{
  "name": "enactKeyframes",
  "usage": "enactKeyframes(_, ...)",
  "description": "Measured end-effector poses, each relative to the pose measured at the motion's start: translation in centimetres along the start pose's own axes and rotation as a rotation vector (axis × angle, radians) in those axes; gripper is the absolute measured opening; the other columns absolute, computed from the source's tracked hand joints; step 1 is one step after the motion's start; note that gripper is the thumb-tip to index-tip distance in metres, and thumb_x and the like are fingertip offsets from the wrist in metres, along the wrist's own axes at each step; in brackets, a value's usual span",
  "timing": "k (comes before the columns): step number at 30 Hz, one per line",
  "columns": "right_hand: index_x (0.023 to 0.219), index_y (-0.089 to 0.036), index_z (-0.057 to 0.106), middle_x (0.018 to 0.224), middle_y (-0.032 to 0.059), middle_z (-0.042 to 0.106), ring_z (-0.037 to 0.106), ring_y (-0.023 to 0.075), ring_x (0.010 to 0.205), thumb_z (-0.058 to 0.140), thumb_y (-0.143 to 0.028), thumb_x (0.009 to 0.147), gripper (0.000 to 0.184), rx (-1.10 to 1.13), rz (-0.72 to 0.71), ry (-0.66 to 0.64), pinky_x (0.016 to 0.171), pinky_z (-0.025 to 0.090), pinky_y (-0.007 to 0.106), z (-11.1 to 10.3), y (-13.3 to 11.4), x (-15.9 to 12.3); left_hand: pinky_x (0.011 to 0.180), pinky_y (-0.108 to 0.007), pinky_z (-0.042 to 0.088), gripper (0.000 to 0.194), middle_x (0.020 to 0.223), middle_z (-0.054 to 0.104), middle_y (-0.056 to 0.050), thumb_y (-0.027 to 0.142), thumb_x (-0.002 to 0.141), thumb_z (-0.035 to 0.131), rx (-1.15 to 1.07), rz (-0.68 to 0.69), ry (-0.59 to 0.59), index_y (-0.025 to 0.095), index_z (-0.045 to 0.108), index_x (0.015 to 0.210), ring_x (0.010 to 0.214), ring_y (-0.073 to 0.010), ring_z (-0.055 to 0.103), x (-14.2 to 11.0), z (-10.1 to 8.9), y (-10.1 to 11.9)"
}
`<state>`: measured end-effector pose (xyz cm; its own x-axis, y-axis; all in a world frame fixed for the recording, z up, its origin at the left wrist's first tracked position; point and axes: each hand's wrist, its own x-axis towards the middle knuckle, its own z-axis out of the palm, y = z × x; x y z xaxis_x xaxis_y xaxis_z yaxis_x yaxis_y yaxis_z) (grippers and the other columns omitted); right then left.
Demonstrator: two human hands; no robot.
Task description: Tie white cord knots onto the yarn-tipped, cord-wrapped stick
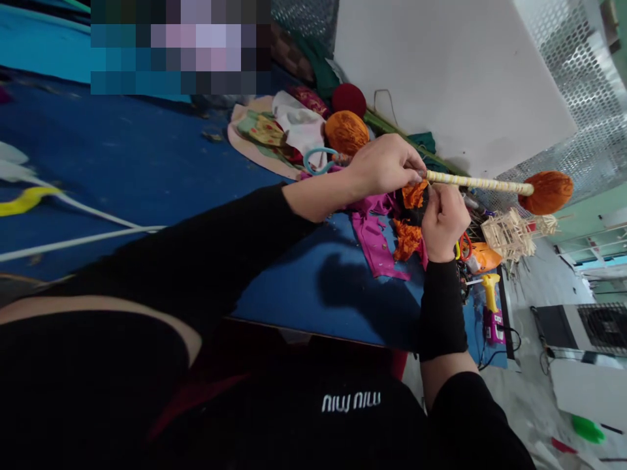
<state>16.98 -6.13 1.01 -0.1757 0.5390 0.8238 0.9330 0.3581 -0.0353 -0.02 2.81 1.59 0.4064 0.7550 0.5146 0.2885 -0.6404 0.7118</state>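
A stick wrapped in pale yellow and white bands extends to the right, with an orange cloth-covered ball on its far end. My left hand is closed in a pinch on the stick's near end. Just below the stick, my right hand is also closed, thumb against fingers; whatever it pinches is too small to make out. Crumpled orange material shows beneath my left fingertips. Behind my left hand is a second orange ball; I cannot tell whether it joins the stick.
Magenta cloth and orange scraps lie on the blue table. A light blue ring-shaped handle, a dark red ball and cloth pieces are behind. At right are a yellow and purple glue gun and a straw-coloured stick structure.
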Motion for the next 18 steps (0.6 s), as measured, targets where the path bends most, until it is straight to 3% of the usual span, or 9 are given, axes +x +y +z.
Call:
enactKeyframes(3, 0.096, -0.024, 0.072, 0.085, 0.0043, 0.062, 0.063, 0.0179, 0.082, 0.042, -0.041, 0.11, 0.037, -0.05, 0.037, 0.003, 0.078, 0.053, 0.032, -0.3, 0.6, 0.2, 0.081, -0.034, 0.052, 0.03, 0.099, 0.084, -0.004, 0.032, 0.089, 0.067, 0.185, -0.049, 0.023, 0.028, 0.088, 0.111, 0.099, -0.0275, 0.075, -0.4, 0.1, 1.2)
enactKeyframes(8, 0.105, -0.026, 0.076, 0.091, 0.004, 0.054, 0.058, 0.0186, 0.091, 0.047, -0.044, 0.108, 0.034, 0.063, 0.209, -0.098, 0.086, 0.053, 0.032, -0.3, 2.1, 0.7, 0.085, -0.033, 0.049, 0.031, 0.102, 0.084, 0.0, 0.033, 0.094, 0.06, 0.415, 0.08, -0.041, 0.032, 0.086, 0.111, 0.102, -0.0266, 0.075, -1.2, 0.5, 2.5)
enactKeyframes(18, 0.091, -0.026, 0.079, 0.081, 0.0001, 0.059, 0.056, 0.0154, 0.081, 0.057, -0.041, 0.104, 0.03, 0.091, 0.21, -0.173, 0.079, 0.048, 0.028, -1.0, 4.0, 1.5, 0.08, -0.037, 0.047, 0.036, 0.09, 0.08, -0.007, 0.034, 0.096, 0.054, 0.466, 0.222, -0.102, 0.026, 0.082, 0.117, 0.092, -0.0301, 0.075, -1.3, 0.6, 2.3)
